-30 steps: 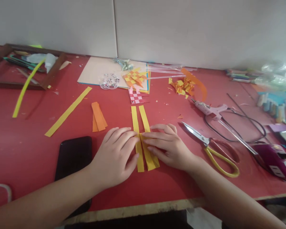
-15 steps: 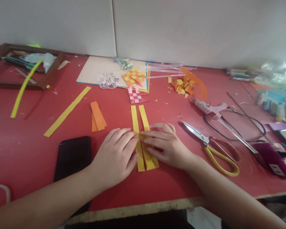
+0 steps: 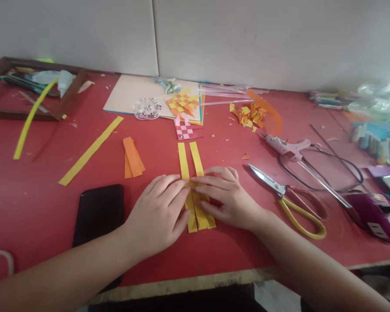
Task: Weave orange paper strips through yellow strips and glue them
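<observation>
Yellow paper strips [image 3: 193, 215] lie side by side on the red table, running away from me, with their upper ends apart. My left hand [image 3: 164, 208] rests flat over their left side, fingertips on the paper. From the right, my right hand [image 3: 225, 194] lays its slightly spread fingers across the other side. The fingertips of both hands nearly meet at the middle, covering part of the strips. Just beyond the far ends sits a pink-and-white checkered paper fish [image 3: 184, 130]. Folded orange strips [image 3: 134, 158] lie left of my left hand.
A black phone [image 3: 99, 212] lies beside my left forearm. To the right are scissors [image 3: 284, 190], a pink glue gun [image 3: 289, 148] with its cord, and a purple device [image 3: 372, 216]. Farther back are paper scraps [image 3: 250, 115], a woven orange-yellow piece [image 3: 182, 103] and a wooden frame [image 3: 66, 97].
Both hands stay on the yellow strips with barely any movement. The near parts of the strips have drawn slightly closer together, and the view has shifted a little.
</observation>
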A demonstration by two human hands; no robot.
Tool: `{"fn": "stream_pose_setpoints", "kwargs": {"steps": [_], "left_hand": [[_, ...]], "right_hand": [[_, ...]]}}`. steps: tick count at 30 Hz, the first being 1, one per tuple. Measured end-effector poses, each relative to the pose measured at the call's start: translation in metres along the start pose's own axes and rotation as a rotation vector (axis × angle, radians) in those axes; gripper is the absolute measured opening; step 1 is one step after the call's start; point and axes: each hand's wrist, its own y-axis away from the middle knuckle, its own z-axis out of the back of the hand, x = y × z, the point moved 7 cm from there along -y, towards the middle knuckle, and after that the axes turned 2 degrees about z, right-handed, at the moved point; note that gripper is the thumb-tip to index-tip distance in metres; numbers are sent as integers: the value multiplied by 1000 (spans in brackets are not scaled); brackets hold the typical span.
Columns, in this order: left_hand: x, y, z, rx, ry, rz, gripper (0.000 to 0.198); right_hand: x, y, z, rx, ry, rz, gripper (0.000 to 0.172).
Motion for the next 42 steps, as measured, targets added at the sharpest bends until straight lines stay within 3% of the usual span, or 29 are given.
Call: {"fn": "stream_pose_setpoints", "kwargs": {"steps": [42], "left_hand": [[0,-1,-5,38,7,-8,43]], "right_hand": [[2,1,3,-13,-23,-11,15]]}}
